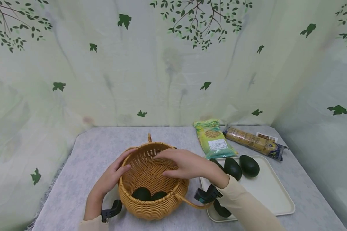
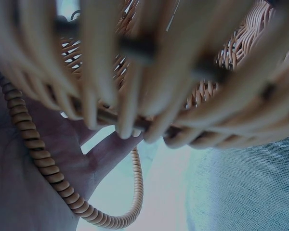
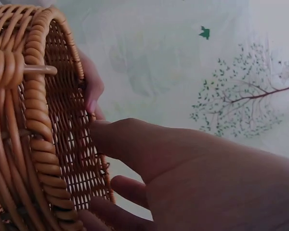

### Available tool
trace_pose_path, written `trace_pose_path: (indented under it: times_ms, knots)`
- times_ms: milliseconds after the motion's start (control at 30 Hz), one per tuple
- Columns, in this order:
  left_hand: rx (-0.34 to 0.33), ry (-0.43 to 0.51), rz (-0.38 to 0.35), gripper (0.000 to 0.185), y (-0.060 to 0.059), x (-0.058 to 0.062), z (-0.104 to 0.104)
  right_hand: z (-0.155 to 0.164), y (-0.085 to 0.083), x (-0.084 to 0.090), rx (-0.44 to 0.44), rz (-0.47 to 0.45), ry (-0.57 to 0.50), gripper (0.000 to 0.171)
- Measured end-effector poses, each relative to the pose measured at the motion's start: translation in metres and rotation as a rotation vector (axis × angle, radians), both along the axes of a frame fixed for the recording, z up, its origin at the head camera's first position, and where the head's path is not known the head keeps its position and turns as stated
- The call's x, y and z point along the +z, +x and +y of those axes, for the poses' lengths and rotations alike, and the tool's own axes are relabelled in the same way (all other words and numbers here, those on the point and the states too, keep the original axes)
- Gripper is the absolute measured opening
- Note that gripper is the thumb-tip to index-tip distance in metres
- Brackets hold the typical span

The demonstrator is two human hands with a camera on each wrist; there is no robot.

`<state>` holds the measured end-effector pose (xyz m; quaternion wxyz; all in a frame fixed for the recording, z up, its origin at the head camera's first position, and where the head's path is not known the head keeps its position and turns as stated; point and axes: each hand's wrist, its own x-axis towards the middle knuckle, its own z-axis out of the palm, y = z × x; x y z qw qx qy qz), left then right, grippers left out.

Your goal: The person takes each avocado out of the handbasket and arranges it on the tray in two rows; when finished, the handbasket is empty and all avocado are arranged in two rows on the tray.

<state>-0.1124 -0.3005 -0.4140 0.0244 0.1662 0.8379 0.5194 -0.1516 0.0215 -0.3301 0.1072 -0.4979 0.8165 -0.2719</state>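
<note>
A round wicker basket [image 1: 150, 173] stands near the table's front edge, with two dark avocados [image 1: 141, 193] lying in its bottom. My left hand [image 1: 122, 163] grips the basket's left rim, thumb inside and fingers along the outside. In the left wrist view the wicker wall [image 2: 192, 72] fills the frame and the coiled handle [image 2: 38, 149] crosses my palm. My right hand [image 1: 167, 165] hovers palm down over the basket's mouth, fingers relaxed, holding nothing. Seen from the right wrist, its thumb [image 3: 111, 137] lies close to the rim [image 3: 38, 106].
To the right of the basket a white tray [image 1: 266, 189] carries several more avocados [image 1: 249, 166], one of them partly under my right wrist. Behind it lie a green packet [image 1: 215, 139] and a brown packet [image 1: 255, 142]. A leaf-print cloth backdrop surrounds the grey table [image 1: 104, 147].
</note>
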Motion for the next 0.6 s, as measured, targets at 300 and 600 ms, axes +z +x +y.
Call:
trace_pose_path:
  times_ms: [300,600]
  knots:
    - [0.006,-0.011,0.003,0.054,0.000,0.001,0.000,-0.020,-0.006,-0.004,0.105,0.008,0.106,0.056]
    - [0.003,-0.010,-0.001,0.054,-0.001,-0.001,-0.001,-0.041,-0.012,-0.013,0.154,-0.003,0.219,0.061]
